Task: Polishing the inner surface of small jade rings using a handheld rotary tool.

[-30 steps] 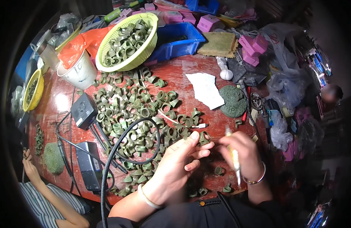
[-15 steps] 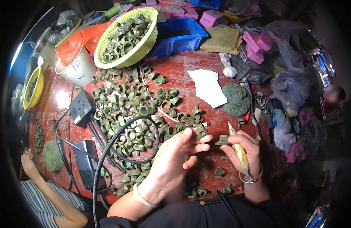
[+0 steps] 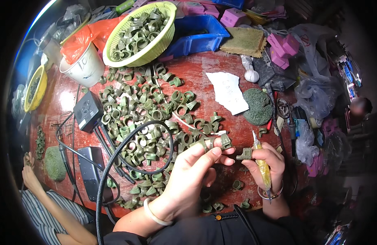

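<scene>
My left hand [image 3: 196, 165] holds a dark green wax-like ring [image 3: 225, 141] at its fingertips, with the thumb bent in close. In my right hand [image 3: 270, 165] a second green ring [image 3: 246, 154] with a square, frame-like top is pinched between thumb and fingers. That same hand also carries a slim pen-shaped tool [image 3: 262, 167] wrapped in yellow, its pale tip pointing away from me. The two rings are apart, facing each other across a small gap. Many similar loose rings [image 3: 135, 118] lie heaped on the red table [image 3: 188, 77] left of my hands.
A black cable [image 3: 110, 175] loops over the heap, beside two black boxes [image 3: 88, 111]. Farther back stand a yellow-green basket [image 3: 110, 57] of rings, a white bucket [image 3: 84, 69] and a blue bin [image 3: 200, 41]. White paper [image 3: 228, 93] lies near a green textured pad [image 3: 258, 107]. Someone's arm [image 3: 45, 200] is at left.
My left thumb has moved in toward the fingers, and its ring has turned and shifted right. The right hand's ring has tilted, showing its square top. The whole view has shifted slightly.
</scene>
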`<control>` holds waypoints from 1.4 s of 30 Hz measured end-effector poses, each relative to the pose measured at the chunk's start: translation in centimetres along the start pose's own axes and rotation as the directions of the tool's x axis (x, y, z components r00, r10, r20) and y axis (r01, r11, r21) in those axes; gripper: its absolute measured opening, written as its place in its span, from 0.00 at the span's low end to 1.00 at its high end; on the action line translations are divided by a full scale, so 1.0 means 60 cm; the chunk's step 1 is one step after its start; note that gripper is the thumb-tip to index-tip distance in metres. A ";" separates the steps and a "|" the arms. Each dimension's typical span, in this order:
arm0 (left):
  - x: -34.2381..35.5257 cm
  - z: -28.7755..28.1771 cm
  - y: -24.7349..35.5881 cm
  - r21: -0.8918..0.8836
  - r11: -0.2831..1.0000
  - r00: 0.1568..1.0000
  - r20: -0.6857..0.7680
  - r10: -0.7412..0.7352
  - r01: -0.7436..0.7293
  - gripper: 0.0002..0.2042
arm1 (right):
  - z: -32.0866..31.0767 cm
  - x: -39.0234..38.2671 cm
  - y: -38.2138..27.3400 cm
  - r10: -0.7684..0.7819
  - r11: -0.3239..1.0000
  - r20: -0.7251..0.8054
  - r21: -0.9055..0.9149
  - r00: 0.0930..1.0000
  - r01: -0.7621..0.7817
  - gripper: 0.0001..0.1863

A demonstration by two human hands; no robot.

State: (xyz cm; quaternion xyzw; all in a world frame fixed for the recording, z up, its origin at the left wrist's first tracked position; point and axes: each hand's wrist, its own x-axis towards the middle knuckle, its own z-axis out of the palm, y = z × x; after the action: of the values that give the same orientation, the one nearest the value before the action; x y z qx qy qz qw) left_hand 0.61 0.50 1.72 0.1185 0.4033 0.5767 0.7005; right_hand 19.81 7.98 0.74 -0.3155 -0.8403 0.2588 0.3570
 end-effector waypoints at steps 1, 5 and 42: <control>0.000 -0.001 0.000 0.003 1.000 1.000 -0.002 0.000 0.000 0.12 | 0.001 0.000 0.000 0.000 1.000 0.001 0.001 1.000 0.000 0.13; 0.001 -0.003 -0.003 0.015 1.000 1.000 0.000 -0.003 0.003 0.13 | 0.002 0.001 -0.001 -0.006 1.000 -0.002 0.022 1.000 0.006 0.13; 0.013 -0.009 -0.017 -0.185 0.956 0.956 0.226 -0.185 0.228 0.19 | -0.019 -0.012 0.002 -0.095 0.964 -0.005 0.249 0.995 0.093 0.16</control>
State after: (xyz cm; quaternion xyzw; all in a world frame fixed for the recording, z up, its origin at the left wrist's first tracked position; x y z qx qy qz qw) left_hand 0.95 0.72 0.38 0.0603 0.2760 0.5237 0.8037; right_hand 21.13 7.79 1.05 -0.2269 -0.8164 0.3461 0.4028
